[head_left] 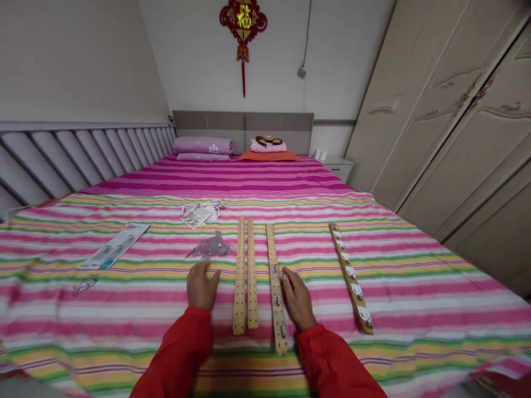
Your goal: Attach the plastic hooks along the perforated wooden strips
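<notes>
Set on the striped sheet (pixel 394 265), between the near edge and the headboard (pixel 282 124): a wooden strip with metal hooks (pixel 275 284). Laid longways, pointing toward the headboard. Just left of the right hand (pixel 297 298), farther from the left hand (pixel 201 288). On both, loose, bent fingers, wrapped around nothing; hard to tell if touching the strip on the right.

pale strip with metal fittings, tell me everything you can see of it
The strip looks wooden: long, narrow, dotted with dark holes or marks. Three shiny fittings line its nearer part. It lies flat on the striped cloth, pointing away, right of two similar strips. The right hand lies at its right edge, no grip around it; contact is unclear.
</notes>
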Available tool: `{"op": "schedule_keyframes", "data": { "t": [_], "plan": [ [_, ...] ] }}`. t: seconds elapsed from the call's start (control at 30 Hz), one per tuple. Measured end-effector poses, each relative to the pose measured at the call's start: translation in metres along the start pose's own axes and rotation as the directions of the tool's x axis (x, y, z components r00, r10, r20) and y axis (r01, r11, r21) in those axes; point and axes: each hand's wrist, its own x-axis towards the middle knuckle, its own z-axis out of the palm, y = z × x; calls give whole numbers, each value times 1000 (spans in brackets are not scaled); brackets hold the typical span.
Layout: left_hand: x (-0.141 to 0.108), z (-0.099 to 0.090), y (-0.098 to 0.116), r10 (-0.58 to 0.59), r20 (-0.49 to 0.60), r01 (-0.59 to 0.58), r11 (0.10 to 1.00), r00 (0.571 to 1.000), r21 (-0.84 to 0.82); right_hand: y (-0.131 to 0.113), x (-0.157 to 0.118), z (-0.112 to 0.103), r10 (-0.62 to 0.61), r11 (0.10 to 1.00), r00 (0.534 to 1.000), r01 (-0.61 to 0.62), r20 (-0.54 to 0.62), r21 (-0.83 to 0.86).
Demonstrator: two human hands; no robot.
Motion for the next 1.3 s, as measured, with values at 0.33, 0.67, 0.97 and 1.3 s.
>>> {"op": "schedule_keyframes", "data": {
  "t": [0.33,0.67,0.97,1.3],
  "plan": [
    [6,3,-18,-162,18,162,986,987,41,-1,-1,0,-23,999,999,24,-37,38],
    [-1,-31,-16,-491,67,481,802,869,-355,0,-2,1,-21,996,998,26,-58,89],
    [-17,-58,37,-554,653,765,-45,516,-642,4,4,-3,112,931,992,-85,-57,355],
    [-35,-55,97,-370,803,849,-67,467,-525,-44,-12,-5,157,803,982,-189,104,565]
  ]
}}
